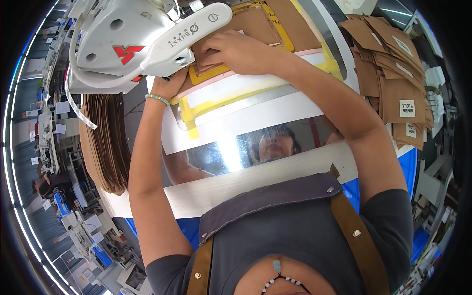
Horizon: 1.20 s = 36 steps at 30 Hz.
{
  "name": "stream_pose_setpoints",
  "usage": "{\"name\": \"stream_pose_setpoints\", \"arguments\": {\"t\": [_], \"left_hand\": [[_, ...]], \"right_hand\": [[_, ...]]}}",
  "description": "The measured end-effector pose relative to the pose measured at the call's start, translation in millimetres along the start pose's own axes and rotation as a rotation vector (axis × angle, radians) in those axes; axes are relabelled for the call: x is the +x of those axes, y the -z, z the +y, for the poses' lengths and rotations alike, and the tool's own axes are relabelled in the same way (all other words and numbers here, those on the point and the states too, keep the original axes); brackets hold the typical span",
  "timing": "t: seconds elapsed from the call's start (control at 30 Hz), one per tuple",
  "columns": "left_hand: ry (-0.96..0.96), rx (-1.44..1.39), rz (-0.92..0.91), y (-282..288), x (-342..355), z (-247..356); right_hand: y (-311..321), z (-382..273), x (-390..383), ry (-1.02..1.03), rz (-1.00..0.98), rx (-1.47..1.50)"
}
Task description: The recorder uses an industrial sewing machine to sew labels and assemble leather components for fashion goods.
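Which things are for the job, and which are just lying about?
Seems for the job: yellow frame, brown piece by the right hand, white machine beside the left hand.

Lying nearby, untouched: brown stack at left, brown pile at right (maybe job things too).

The white machine head (142, 29) has a smooth, painted-looking casing, the plate (241, 150) is mirror-glossy metal, the brown panel (253, 27) and stacked pieces (393, 93) look matt and leather- or paper-like, the tabletop (246, 184) looks satin, and the stitched apron flap (270, 200) seems dull cloth.
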<state>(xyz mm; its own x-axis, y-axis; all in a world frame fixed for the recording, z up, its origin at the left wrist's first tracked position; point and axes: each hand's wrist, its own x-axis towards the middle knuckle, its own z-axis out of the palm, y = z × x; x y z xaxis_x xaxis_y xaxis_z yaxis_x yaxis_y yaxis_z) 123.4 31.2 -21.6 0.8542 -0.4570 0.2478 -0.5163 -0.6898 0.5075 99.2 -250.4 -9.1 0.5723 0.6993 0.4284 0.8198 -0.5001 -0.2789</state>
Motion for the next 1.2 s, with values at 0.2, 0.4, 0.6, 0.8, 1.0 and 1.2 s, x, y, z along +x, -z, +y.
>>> {"name": "stream_pose_setpoints", "arguments": {"t": [0.2,0.4,0.6,0.8,1.0,1.2], "left_hand": [[0.039,-0.19,-0.014,-5,-3,-32],[0.041,-0.15,-0.095,-8,-4,-62],[0.013,-0.057,-0.096,-5,-6,-60],[-0.017,0.055,-0.098,-1,-5,-62],[-0.049,0.171,-0.109,2,-4,-70],[-0.045,0.191,-0.111,5,-4,-65]], "right_hand": [[2,-2,0,0.079,-0.021,-0.03],[0,-7,0,0.077,0.034,-0.016],[0,-7,-1,0.03,0.075,0.089],[-2,-4,1,0.053,0.095,0.067],[-3,0,6,0.051,0.077,0.073],[-4,2,10,0.061,0.052,0.057]]}}
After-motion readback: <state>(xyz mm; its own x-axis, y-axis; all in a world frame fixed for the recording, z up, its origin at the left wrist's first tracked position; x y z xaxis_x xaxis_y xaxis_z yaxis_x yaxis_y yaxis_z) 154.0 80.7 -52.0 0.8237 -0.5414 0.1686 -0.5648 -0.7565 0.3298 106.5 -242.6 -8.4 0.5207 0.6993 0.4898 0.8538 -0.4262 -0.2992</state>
